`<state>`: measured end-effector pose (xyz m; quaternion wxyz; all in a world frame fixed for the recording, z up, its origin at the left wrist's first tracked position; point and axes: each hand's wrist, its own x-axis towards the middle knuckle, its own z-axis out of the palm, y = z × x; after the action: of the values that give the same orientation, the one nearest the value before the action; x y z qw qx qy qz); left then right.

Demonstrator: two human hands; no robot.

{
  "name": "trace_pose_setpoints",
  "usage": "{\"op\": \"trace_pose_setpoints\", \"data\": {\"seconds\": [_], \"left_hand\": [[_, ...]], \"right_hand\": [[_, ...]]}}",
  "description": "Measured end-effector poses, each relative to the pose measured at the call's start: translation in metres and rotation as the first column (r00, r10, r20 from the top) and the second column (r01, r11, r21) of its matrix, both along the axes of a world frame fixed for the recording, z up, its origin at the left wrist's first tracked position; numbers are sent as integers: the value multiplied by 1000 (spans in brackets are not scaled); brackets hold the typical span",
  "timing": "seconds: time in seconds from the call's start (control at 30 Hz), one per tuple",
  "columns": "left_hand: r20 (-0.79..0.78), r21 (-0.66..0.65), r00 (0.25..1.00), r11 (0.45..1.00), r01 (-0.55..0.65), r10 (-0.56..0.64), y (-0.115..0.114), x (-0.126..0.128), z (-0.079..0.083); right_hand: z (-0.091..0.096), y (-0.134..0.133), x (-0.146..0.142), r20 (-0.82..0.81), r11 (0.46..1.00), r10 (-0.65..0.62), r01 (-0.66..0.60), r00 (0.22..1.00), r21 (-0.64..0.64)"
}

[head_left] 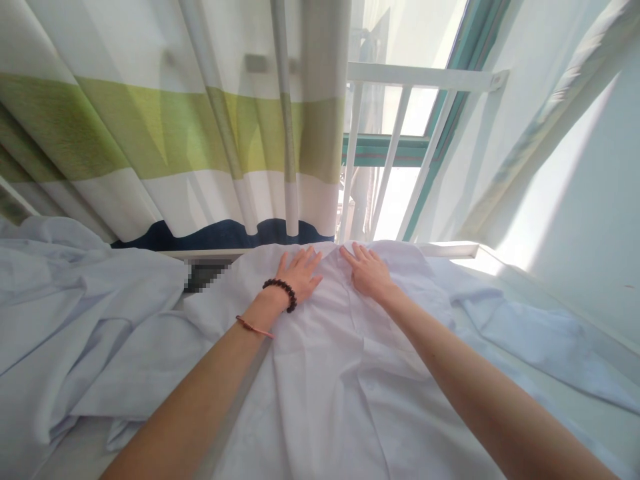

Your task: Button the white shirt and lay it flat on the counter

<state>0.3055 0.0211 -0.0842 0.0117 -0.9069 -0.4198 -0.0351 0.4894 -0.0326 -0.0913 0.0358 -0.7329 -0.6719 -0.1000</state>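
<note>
A long white garment (320, 373), with a seam or front edge running down its middle and a sleeve to the right, lies spread out before me. My left hand (300, 272) rests flat on its far end, fingers spread; a dark bead bracelet (281, 293) and a thin reddish band (254, 327) circle that wrist. Just to the right, my right hand (369, 270) lies on the same cloth by the central seam, palm down with its fingers stretched forward. Neither hand grips the fabric. The far edge of the garment reaches the rim of the surface.
More crumpled white cloth (90, 300) is heaped on the left, beside a small pixelated dark patch (207, 275). A white and green curtain (175, 127) hangs beyond the far edge. White railings (390, 160) stand before a green-framed window, with a white wall (590, 200) at right.
</note>
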Motion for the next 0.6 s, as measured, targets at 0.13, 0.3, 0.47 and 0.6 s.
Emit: {"op": "trace_pose_setpoints", "data": {"seconds": [0.13, 0.3, 0.47, 0.6], "left_hand": [[-11, -18, 1000, 1000, 2, -2, -52, -32, -8], [-62, -168, 993, 982, 85, -97, -88, -48, -24], [-5, -181, 991, 975, 128, -131, -63, -45, -25], [23, -163, 994, 980, 110, -108, -40, -39, -26]], "right_hand": [[4, -20, -6, -34, 998, -60, 60, 998, -24], [-18, -70, -12, -48, 995, -96, 95, 994, -30], [-39, -74, 3, -141, 984, -109, 87, 984, -154], [-37, -49, 13, -159, 986, -110, 88, 981, -142]]}}
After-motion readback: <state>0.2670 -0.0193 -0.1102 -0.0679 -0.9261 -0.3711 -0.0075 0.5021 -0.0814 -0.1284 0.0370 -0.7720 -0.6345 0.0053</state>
